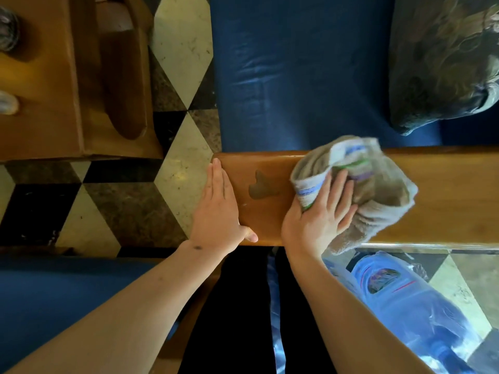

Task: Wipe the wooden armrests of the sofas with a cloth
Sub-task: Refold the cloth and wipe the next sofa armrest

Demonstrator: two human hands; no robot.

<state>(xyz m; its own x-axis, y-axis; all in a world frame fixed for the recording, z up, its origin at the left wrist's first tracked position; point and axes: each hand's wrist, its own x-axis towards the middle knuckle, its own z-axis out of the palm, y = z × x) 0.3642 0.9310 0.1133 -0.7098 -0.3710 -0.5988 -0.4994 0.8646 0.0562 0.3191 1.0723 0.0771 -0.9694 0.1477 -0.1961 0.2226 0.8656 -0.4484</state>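
A wide wooden armrest (437,195) of a blue sofa runs across the middle of the view. A dull patch (260,186) marks its left part. My right hand (321,211) presses a bunched grey cloth (378,184) with coloured stripes flat onto the armrest, fingers spread and straight. My left hand (218,209) rests flat against the armrest's left end, fingers straight and thumb on the near edge.
The blue seat cushion (297,76) lies beyond the armrest, with a dark patterned pillow (442,60) at the far right. A wooden side table (40,76) stands at the far left. A checkered tile floor (135,206) and a second blue sofa (54,292) are nearby.
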